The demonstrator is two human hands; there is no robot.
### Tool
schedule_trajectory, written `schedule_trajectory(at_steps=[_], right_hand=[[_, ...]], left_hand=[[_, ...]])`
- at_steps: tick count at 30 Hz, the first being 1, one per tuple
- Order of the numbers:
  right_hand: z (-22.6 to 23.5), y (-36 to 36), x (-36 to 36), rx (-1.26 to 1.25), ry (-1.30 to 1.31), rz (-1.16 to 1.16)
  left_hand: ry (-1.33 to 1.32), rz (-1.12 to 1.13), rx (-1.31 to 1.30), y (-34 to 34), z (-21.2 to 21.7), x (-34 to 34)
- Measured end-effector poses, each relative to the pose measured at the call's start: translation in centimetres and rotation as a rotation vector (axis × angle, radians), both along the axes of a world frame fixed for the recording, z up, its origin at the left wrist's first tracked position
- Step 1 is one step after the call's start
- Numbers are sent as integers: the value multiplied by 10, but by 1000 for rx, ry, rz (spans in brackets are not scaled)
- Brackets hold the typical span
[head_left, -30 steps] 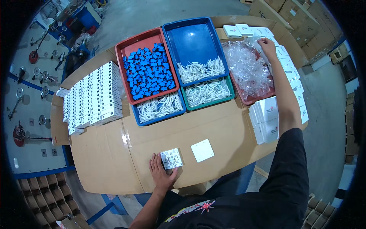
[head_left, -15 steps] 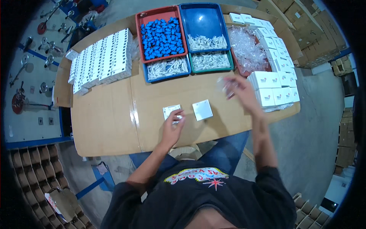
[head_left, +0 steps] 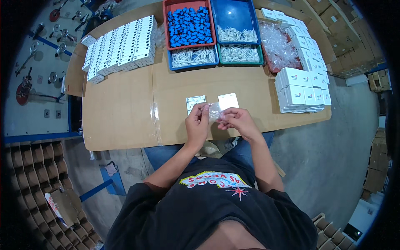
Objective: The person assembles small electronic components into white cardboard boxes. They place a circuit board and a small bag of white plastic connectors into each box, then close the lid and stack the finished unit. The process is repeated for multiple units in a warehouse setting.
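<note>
Small clear plastic bag (head_left: 215, 111) now pinched between both hands, held just above the near edge of the cardboard-covered table (head_left: 125, 112). Left hand (head_left: 197, 122) closed on the bag's left edge with thumb and fingertips; right hand (head_left: 234, 118) closed on its right edge the same way. Bag stretched flat between the two grips; contents, if any, too small to tell.

Changed since a second ago: right hand then far out at the tray of clear bags (head_left: 280, 43), left hand flat on the small white plate (head_left: 196, 101). Half a second ago right hand in transit with something clear. Now both hands together at the centre, left hand off the plate. Reads as: bag fetched, now being opened or readied, plate not yet picked up again.

Just beyond the grip: the white plate on the left side, a plain white square piece (head_left: 228, 101) on the right side, both lying flat, untouched. Further beyond: red tray of blue parts (head_left: 189, 26), blue tray (head_left: 234, 21) and the lower trays with white parts (head_left: 193, 56). Off to the right of the grip: stacked white boxes (head_left: 300, 93). Far left of the grip: rows of white boxes (head_left: 121, 48).
</note>
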State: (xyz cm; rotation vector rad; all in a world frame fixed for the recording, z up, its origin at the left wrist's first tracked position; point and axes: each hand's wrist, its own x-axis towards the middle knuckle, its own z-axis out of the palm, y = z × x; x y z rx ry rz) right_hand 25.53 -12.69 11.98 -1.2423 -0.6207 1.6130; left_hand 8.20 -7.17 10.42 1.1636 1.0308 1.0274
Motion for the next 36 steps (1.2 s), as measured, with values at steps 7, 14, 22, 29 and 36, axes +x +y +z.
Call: schedule_trajectory(at_steps=[7,14,22,29,36], right_hand=[[7,10,-11,10,-41,102],[1,16,-10,44,-255,18],[-17,13,-26,158,-580,-56],[-18,15,-40,99,-662,-3],[-10,19,-42,227,-787,-84]], left_hand=[[-146,59,-236,14,-4,-13],[62,129,-132,35,-32,-22],[121,-176,-66,15,-13,-13],[197,-147,-37,13,-22,-14],[172,-147,-72,14,-33,-18]])
